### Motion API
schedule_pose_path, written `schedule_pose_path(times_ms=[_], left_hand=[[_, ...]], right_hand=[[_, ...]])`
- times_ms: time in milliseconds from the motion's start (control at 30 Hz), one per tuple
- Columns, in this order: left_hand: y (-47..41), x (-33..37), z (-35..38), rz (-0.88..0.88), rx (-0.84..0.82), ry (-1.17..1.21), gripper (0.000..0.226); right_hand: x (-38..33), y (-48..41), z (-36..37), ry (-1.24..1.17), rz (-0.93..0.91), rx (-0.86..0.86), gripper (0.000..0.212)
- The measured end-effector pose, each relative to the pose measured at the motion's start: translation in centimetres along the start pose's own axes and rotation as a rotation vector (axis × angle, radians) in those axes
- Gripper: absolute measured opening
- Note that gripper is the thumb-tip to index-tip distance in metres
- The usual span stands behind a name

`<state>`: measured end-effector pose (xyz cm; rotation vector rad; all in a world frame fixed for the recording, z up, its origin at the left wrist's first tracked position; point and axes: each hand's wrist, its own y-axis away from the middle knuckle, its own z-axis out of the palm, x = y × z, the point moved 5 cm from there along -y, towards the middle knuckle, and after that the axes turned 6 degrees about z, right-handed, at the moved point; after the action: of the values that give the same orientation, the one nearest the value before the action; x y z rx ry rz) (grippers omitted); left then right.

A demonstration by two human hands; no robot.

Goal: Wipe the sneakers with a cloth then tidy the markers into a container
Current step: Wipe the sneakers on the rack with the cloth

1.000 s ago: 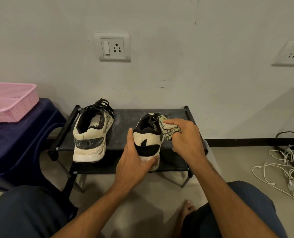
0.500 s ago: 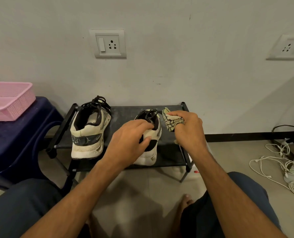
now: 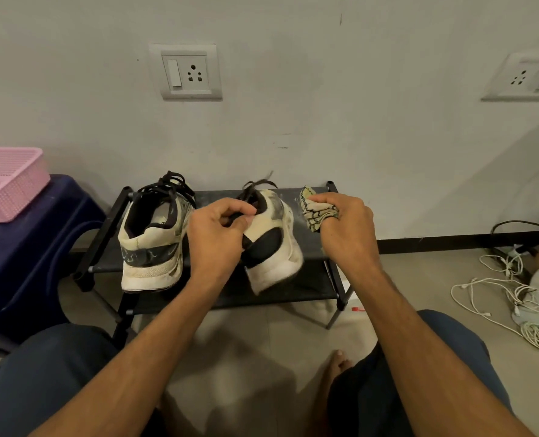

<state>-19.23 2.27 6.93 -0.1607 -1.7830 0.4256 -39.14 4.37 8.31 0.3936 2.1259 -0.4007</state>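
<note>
1. Left hand (image 3: 217, 238): the grip is clamped on the heel collar of the held sneaker (image 3: 272, 247), with the fingers curled at its opening.
2. Held sneaker: white with a black heel patch, tipped sideways, heel toward the camera, over the shoe rack (image 3: 214, 194). Blur hides whether the sole touches the shelf.
3. Right hand (image 3: 348, 234): the grip is wrapped round a bunched, patterned cloth (image 3: 315, 212). The cloth is just beside the held sneaker and apart from it.
4. Second sneaker (image 3: 150, 247): stands upright on the rack's top shelf, left of both hands, untouched.
5. Pink basket (image 3: 12, 184): sits on a dark blue stool (image 3: 25, 247), well to the left. It is probably the container meant for the markers.
6. Markers: none can be made out.
7. Step in hand, as judged: the wiping stage, with one sneaker presented to the cloth. The tidying has not yet begun.
8. Next move, as judged: bring the cloth onto the grubby side panel and rub. The left hand must hold the heel firmly so the sneaker does not twist away.
</note>
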Motion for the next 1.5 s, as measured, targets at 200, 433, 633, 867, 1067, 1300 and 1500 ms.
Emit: schedule_pose_path(times_ms=[200,433,633,867,1067,1300,1500], left_hand=[[1.9,-2.0,0.0,-0.155,-0.002,0.142,0.029],[2.1,-2.9,-0.7,-0.107,-0.096,-0.037,0.034],[2.5,-1.9,-0.5,0.080,-0.218,-0.317,0.031],[1.5,-2.9,-0.6,0.058,-0.246,-0.373,0.029],[0.8,-3.8,-1.0,-0.028,-0.375,-0.330,0.031],[0.8,-2.9,0.3,-0.010,-0.214,-0.202,0.021],[1.3,-2.4,1.9,-0.020,-0.257,-0.217,0.026]], right_hand=[[-0.4,0.2,1.0,0.039,-0.056,-0.080,0.050],[-1.1,1.0,2.1,0.175,-0.196,-0.201,0.054],[-1.5,4.0,4.7,0.515,-0.328,-0.301,0.039],[-2.9,5.2,6.1,0.710,-0.447,-0.328,0.053],[-3.4,3.1,7.3,0.738,-0.441,-0.351,0.051],[-3.3,4.2,6.4,0.848,-0.334,-0.317,0.042],[-1.3,8.1,5.4,0.926,-0.360,-0.286,0.059]])
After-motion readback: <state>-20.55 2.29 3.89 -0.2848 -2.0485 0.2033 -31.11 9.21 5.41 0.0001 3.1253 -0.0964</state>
